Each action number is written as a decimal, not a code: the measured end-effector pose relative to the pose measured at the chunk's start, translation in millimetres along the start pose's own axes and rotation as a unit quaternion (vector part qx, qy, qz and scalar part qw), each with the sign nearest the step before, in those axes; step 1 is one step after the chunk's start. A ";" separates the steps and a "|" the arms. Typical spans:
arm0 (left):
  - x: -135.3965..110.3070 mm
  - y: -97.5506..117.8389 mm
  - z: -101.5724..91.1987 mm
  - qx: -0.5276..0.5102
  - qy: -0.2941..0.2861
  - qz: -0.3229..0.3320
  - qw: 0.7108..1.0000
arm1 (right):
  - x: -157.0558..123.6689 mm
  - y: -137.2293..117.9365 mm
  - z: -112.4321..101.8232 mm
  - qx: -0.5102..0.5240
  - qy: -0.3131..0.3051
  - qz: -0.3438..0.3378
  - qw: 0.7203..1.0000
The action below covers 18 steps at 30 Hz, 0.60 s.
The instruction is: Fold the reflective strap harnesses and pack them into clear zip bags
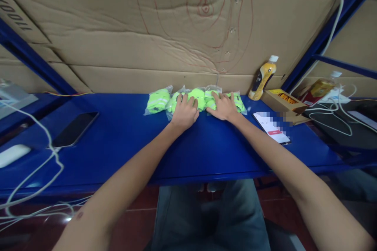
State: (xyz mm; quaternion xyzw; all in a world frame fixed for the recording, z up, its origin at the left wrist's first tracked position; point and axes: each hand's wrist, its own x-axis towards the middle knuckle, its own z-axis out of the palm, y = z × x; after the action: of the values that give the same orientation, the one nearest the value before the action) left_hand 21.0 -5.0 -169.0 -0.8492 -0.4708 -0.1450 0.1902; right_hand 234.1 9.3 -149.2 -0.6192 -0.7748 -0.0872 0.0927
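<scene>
From the head camera, both forearms stretch out over a blue worktop (123,141) toward a row of small clear bags holding neon-green folded items (194,100), lined up along the back edge against a wall of brown cardboard (118,47) marked with red scribbles. The left hand (184,113) lies palm down, fingers spread, pressing on the bags near the middle of the row; it rests on them flat rather than closing around any. The right hand (225,106) does the same just beside it, fingers splayed over the bags toward the right end, grasping nothing. One green bag (158,100) at the left end sits free of both hands.

To the left on the worktop lies a dark phone (75,128), screen off, with white cables (38,133) looping past it and a white oblong object (11,155) near the edge. To the right of the hands lies a lit phone (272,127), and behind it a small cardboard box (281,104). A yellow drink bottle (263,77) with a white cap leans against the cardboard. Further right, more white cables (332,113) tangle over a dark surface beside a second bottle (322,86). Blue shelf struts (324,31) frame both sides. Below the worktop, the person's knees in grey trousers (206,215) show.
</scene>
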 end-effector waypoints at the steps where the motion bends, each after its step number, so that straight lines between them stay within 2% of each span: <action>1: -1.2 -1.1 1.1 0.000 0.008 -0.003 1.000 | 2.3 -0.7 1.6 0.008 -0.005 0.008 1.000; 4: -4.0 -5.3 4.3 -0.024 0.023 -0.007 0.999 | 8.1 4.6 2.4 0.035 -0.043 0.008 0.998; 7: -6.0 -7.5 6.4 -0.065 0.034 0.022 0.997 | 11.2 13.2 4.0 0.061 -0.064 0.003 0.996; 10: -7.5 -6.8 8.7 -0.080 0.024 0.043 0.996 | 13.7 13.3 12.1 0.046 -0.033 0.018 0.998; 13: -8.4 -6.3 11.6 -0.066 0.006 0.034 0.997 | 17.0 6.5 17.3 0.051 0.002 0.052 0.997; 16: -8.6 -7.7 13.5 -0.054 0.003 0.034 0.998 | 16.1 8.1 8.1 0.094 0.018 0.059 0.994; 18: -8.4 -8.8 13.8 -0.054 0.000 0.036 0.998 | 11.6 19.5 -4.4 0.097 0.031 0.073 0.992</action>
State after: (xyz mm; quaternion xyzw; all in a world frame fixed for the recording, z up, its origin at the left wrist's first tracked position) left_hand 10.1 -0.7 -183.2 -0.8744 -0.4318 -0.1632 0.1492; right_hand 250.8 23.4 -141.7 -0.6589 -0.7293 -0.0240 0.1828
